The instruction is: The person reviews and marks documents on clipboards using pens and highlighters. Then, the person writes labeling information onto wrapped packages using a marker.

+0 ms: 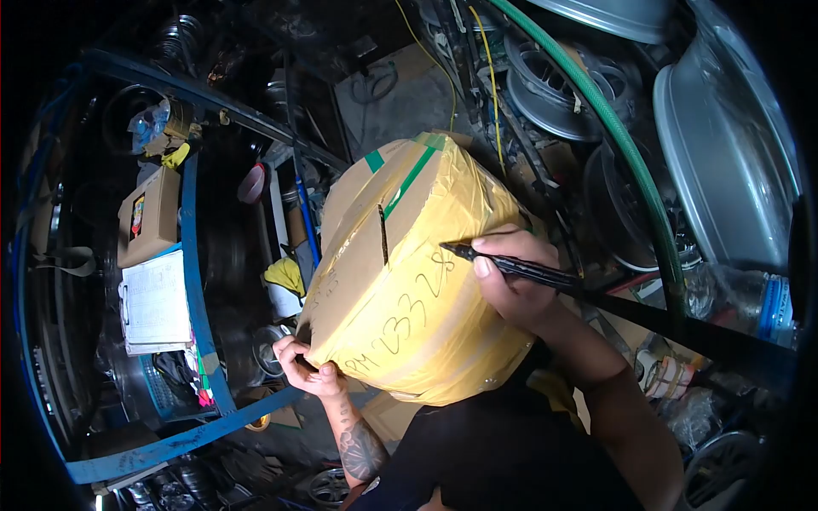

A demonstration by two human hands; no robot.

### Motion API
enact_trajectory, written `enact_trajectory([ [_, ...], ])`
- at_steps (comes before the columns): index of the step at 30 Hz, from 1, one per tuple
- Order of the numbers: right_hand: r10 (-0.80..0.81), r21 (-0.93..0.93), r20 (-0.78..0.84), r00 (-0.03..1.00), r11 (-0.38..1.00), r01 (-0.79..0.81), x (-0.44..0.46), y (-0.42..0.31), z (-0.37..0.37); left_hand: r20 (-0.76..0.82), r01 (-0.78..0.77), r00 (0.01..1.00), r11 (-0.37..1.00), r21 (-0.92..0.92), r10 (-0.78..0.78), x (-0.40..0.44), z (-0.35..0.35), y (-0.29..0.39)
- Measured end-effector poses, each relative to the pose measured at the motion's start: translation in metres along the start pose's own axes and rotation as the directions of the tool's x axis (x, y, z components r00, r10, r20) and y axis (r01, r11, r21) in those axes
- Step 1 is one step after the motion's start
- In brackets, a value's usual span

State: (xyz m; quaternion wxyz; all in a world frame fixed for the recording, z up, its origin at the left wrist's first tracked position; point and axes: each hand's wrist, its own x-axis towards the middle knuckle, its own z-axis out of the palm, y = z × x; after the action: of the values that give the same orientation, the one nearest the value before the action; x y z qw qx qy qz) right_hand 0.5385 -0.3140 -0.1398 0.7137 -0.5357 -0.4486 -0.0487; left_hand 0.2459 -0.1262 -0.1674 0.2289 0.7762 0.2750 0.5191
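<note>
A bulky cardboard package (426, 336), wrapped in yellow tape with green strips, sits tilted in front of my body. My left hand (308, 370) grips its lower left corner, fingers curled at the edge. In my right hand (521, 300) is a black marker (541, 272), its tip at or very near the yellow side. Handwritten black characters run along that side, with "33" and "28" legible near the marker. A thick dark stroke crosses the cardboard face. The underside of the package is hidden.
Blue shelving (198, 281) stands at left, holding a small cardboard box (149, 217) and a clipboard with papers (158, 300). A green hose (626, 140) curves past metal wheel rims (716, 162) at right. A plastic bottle (771, 307) lies at far right.
</note>
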Motion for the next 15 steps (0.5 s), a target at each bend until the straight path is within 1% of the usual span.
enact_trajectory([
  [1, -0.020, -0.022, -0.036, 0.999, 1.000, 0.019, 0.003, -0.003, 0.001, 0.006, -0.003, 1.000, 1.000, 0.000, 0.003, 0.000, 0.000, 0.000],
  [2, 0.021, 0.010, 0.037, 0.999, 1.000, -0.021, -0.001, -0.004, -0.001, 0.008, -0.004, 1.000, 1.000, 0.000, 0.004, 0.001, 0.000, 0.001],
  [5, 0.128, 0.258, 0.083, 0.988, 0.955, -0.145, -0.014, -0.005, -0.014, 0.017, -0.004, 1.000, 1.000, 0.027, 0.003, 0.000, -0.002, 0.002],
  [6, 0.206, 0.376, 0.142, 0.968, 0.893, -0.245, -0.021, -0.003, -0.019, 0.025, -0.011, 1.000, 1.000, 0.028, 0.010, 0.000, -0.003, 0.002],
  [8, 0.111, 0.321, 0.248, 0.962, 0.928, -0.190, -0.024, -0.015, -0.017, 0.022, -0.034, 0.999, 0.999, 0.036, 0.034, 0.002, -0.001, 0.004],
  [9, 0.065, 0.299, 0.302, 0.951, 0.941, -0.160, -0.030, -0.024, -0.017, 0.034, 0.002, 0.999, 1.000, 0.015, -0.003, 0.004, 0.000, 0.010],
  [11, 0.015, 0.277, 0.489, 0.872, 0.946, -0.171, -0.056, -0.027, -0.013, 0.039, 0.010, 0.999, 1.000, -0.007, -0.010, 0.003, -0.001, 0.009],
  [12, -0.110, 0.193, 0.516, 0.849, 0.981, 0.010, -0.057, -0.030, -0.006, 0.043, 0.009, 0.999, 1.000, -0.024, -0.008, 0.003, -0.001, 0.009],
  [13, -0.227, 0.111, 0.551, 0.803, 0.974, 0.199, -0.057, -0.034, 0.001, 0.044, 0.015, 0.999, 1.000, -0.022, -0.015, 0.004, 0.000, 0.010],
  [14, -0.198, 0.027, 0.554, 0.809, 0.975, 0.220, -0.058, -0.045, 0.006, 0.047, 0.022, 0.999, 1.000, -0.021, -0.021, 0.005, 0.000, 0.013],
  [15, -0.222, 0.000, 0.544, 0.809, 0.964, 0.265, -0.059, -0.045, 0.010, 0.053, 0.028, 0.998, 0.999, -0.022, -0.027, 0.005, 0.000, 0.014],
])
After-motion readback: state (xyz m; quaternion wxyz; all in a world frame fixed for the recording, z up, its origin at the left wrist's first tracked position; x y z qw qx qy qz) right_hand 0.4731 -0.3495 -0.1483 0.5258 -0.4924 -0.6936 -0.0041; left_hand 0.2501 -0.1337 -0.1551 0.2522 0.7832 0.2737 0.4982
